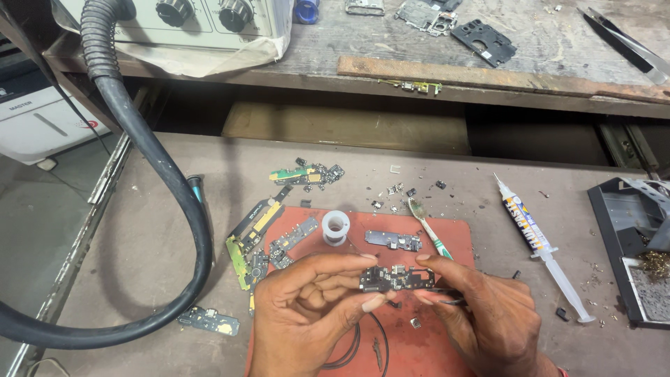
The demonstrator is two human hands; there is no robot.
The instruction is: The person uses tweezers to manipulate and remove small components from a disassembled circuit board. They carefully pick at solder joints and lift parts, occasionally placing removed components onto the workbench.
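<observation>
Black corrugated hose (150, 150) is seen curving down the left of the grey workbench (139, 237), from the pale control unit (181, 21) at the top left to the lower left corner. Just right of its bend, several green and yellow circuit strips (255, 234) are spread, some overlapping the left edge of the red-orange work mat (426, 349). A further small board (208, 320) lies apart at the lower left.

On the mat, a white spool of solder wire (336, 227) stands upright, with a dark small board (393, 241) just to its right. A green-handled toothbrush (426, 227) is laid slanting across the mat's upper right edge.

Low in the centre, a small dark circuit board (396, 278) is held above the mat between both hands. The left hand (307, 314) is closed on the board's left end, pinched between thumb and fingers. The right hand (481, 318) is closed on the right end in the same way, and a thin dark tool, perhaps tweezers (447, 301), is also gripped in it.

Further right, a syringe of paste (541, 244) lies diagonally on the bench, and a dark tray (628, 244) is cut off by the right edge.
</observation>
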